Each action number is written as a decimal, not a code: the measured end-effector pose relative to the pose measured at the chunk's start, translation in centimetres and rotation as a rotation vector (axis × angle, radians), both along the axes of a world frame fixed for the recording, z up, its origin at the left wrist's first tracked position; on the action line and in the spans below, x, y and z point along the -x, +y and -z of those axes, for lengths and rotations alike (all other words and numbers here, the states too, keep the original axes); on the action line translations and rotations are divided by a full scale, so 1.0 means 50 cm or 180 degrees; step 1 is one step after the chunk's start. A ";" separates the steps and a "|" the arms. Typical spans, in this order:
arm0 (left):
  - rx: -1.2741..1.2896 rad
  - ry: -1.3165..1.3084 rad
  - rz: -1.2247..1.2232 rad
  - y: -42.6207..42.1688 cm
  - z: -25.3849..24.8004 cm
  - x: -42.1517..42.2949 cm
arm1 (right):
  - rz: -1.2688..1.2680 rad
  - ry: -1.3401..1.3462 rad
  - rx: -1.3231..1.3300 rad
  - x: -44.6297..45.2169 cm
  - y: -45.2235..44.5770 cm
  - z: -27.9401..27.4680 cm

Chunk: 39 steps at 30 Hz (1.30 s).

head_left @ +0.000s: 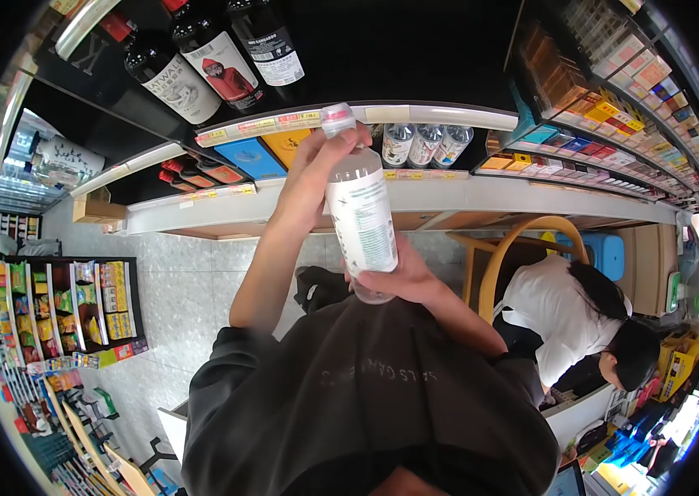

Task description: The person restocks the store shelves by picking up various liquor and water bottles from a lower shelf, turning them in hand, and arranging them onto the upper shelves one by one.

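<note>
The left hand [326, 163] is closed around the neck of the bottle [362, 219], near its cap [338, 118]; the right hand [405, 277] curls around its base. The bottle is between the person's top [382, 388] and the shelf [461, 116].

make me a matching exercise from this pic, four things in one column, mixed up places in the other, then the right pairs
Things
1. clear plastic bottle with a white label
2. dark glass wine bottles with printed labels
3. flat rectangular blue box
4. black rack of colourful packets

Places
A. on the lower shelf, beside a yellow-orange box
B. on the grey tiled floor, toward the picture's left
C. between the left hand, near its cap, and the right hand, near its base
D. on the upper shelf

Right pairs
1-C, 2-D, 3-A, 4-B
</note>
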State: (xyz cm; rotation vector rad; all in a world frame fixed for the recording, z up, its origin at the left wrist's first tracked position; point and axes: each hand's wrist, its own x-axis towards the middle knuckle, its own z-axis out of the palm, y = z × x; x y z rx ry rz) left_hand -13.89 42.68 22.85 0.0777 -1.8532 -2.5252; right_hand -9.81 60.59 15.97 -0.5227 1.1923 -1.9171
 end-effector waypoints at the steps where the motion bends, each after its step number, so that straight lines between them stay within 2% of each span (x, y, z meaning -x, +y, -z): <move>1: -0.0005 -0.0004 -0.0001 0.008 -0.010 -0.009 | 0.0155 0.0236 -0.0284 0.001 0.000 -0.003; 2: 0.0309 0.0132 -0.0301 0.022 -0.024 -0.026 | 0.0300 0.0458 -0.0583 0.001 -0.001 -0.007; 3: 0.0629 0.0265 -0.0593 0.033 -0.031 -0.042 | 0.0863 0.1149 -0.1290 0.000 -0.006 -0.016; 4: 0.0495 0.0316 -0.0721 0.040 -0.030 -0.057 | 0.1420 0.1837 -0.1999 -0.002 -0.010 -0.022; 5: 0.0497 0.0306 -0.0715 0.046 -0.027 -0.055 | 0.1421 0.1825 -0.2002 -0.004 -0.012 -0.025; 8: -0.0423 0.0210 -0.0866 0.060 -0.022 -0.042 | 0.1558 0.2094 -0.2207 -0.016 -0.012 -0.028; 11: -0.0449 0.0030 -0.0531 0.036 -0.018 -0.032 | 0.1407 0.1772 -0.1846 0.000 -0.011 -0.026; 12: -0.0447 0.0018 -0.0542 0.025 -0.015 -0.027 | 0.0632 0.1049 -0.1112 0.011 -0.001 -0.013; 14: -0.1099 -0.0015 0.0427 0.009 -0.006 -0.006 | -0.0125 0.0314 -0.0385 0.019 0.007 -0.007; 15: -0.1105 -0.0021 0.0430 0.013 0.003 0.000 | -0.0685 -0.0499 0.0345 0.019 0.007 -0.009; 16: -0.1660 -0.0049 0.0594 0.018 0.014 0.006 | -0.1238 -0.1306 0.1083 0.020 0.007 -0.010; 17: -0.2212 -0.0063 0.0757 0.020 0.022 0.015 | -0.1245 -0.1292 0.1080 0.022 0.002 -0.004; 19: -0.2374 -0.0055 0.0812 0.018 0.035 0.028 | -0.1294 -0.1496 0.1610 0.011 -0.009 0.026; 20: -0.2696 0.0172 0.1135 0.016 0.044 0.038 | -0.1294 -0.1491 0.1605 0.007 -0.015 0.034; 21: -0.3011 0.0401 0.1462 0.015 0.054 0.047 | -0.1413 -0.1832 0.1963 0.002 -0.020 0.041; 22: -0.3014 0.0397 0.1461 0.020 0.064 0.054 | -0.1526 -0.2180 0.2324 -0.004 -0.026 0.044; 24: -0.4097 0.1117 0.2095 0.042 0.081 0.067 | -0.1667 -0.2297 0.2471 -0.018 -0.042 0.039; 25: -0.4098 0.1113 0.2092 0.057 0.080 0.069 | -0.1818 -0.2405 0.2618 -0.021 -0.049 0.034; 27: -0.5127 0.1336 0.2478 0.082 0.072 0.067 | -0.1760 -0.2255 0.2569 -0.016 -0.053 0.013; 29: -0.4996 0.1282 0.2589 0.072 0.069 0.075 | -0.1426 -0.1659 0.1888 -0.005 -0.043 0.004; 31: -0.3821 0.1074 0.2258 0.052 0.061 0.080 | -0.1234 -0.1531 0.1768 0.013 -0.025 -0.013; 33: -0.2724 0.0523 0.1265 0.038 0.035 0.061 | -0.0764 -0.1169 0.1185 0.033 -0.005 -0.024; 35: -0.1913 0.0245 0.0641 0.046 -0.008 0.048 | -0.0727 -0.0945 0.1098 0.061 0.007 -0.020; 36: -0.1909 0.0259 0.0654 0.049 -0.023 0.046 | -0.0575 -0.0592 0.0863 0.071 0.012 -0.019; 37: -0.1455 0.0278 0.0452 0.049 -0.035 0.042 | -0.0423 -0.0246 0.0625 0.079 0.016 -0.019; 38: -0.1001 0.0295 0.0244 0.048 -0.042 0.041 | -0.0450 -0.0118 0.0534 0.089 0.019 -0.017; 39: -0.1001 0.0301 0.0241 0.046 -0.044 0.044 | -0.0454 -0.0112 0.0532 0.098 0.020 -0.020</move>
